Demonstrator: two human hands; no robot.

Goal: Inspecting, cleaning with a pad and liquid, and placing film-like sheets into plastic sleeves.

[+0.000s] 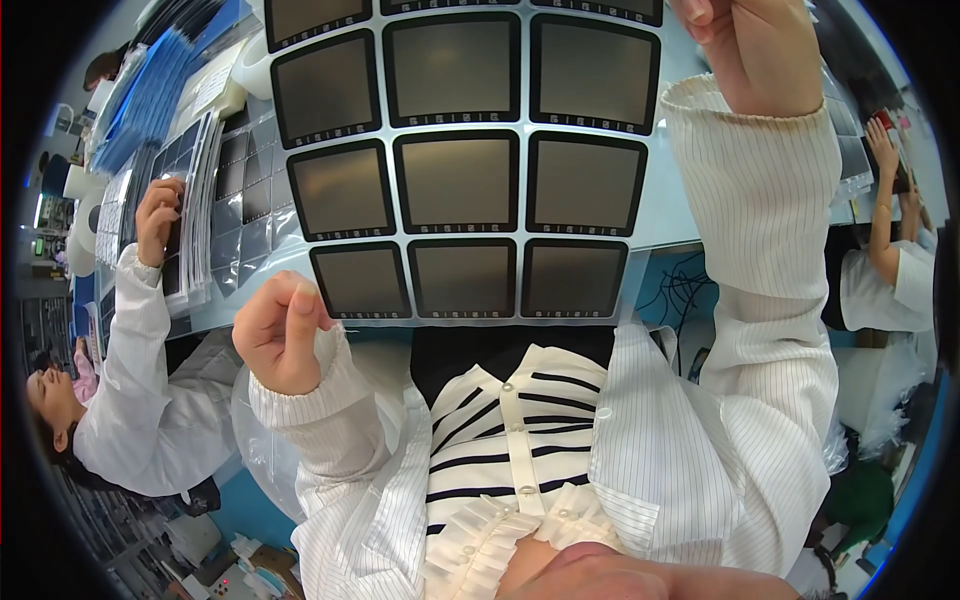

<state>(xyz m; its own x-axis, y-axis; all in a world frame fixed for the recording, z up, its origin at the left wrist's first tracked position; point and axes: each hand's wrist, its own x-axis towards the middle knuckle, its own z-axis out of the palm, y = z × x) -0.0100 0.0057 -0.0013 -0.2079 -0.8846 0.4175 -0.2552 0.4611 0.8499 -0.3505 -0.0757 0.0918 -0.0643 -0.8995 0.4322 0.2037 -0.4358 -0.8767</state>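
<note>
In front of me is a clear sheet (522, 180) carrying three columns of dark grey rectangular panels (457, 182) with black borders. Its near edge reaches the table's front edge, close to my body. My left hand (285, 330) is at the sheet's near left corner, fingers curled and thumb against the index finger; whatever lies in that pinch is too small to make out. Beyond the sheet's right side, my right hand (755, 45) is raised near the upper edge of the view. Its fingers are bent together and partly cut off, so anything between them is hidden.
More panel sheets (245, 165) lie in stacks at the left, where a co-worker's hand (158, 215) touches one. Blue sheets (150, 95) are piled farther back. Black cables (685, 290) hang below the table's right front edge. Another person's arm (885, 190) shows at the far right.
</note>
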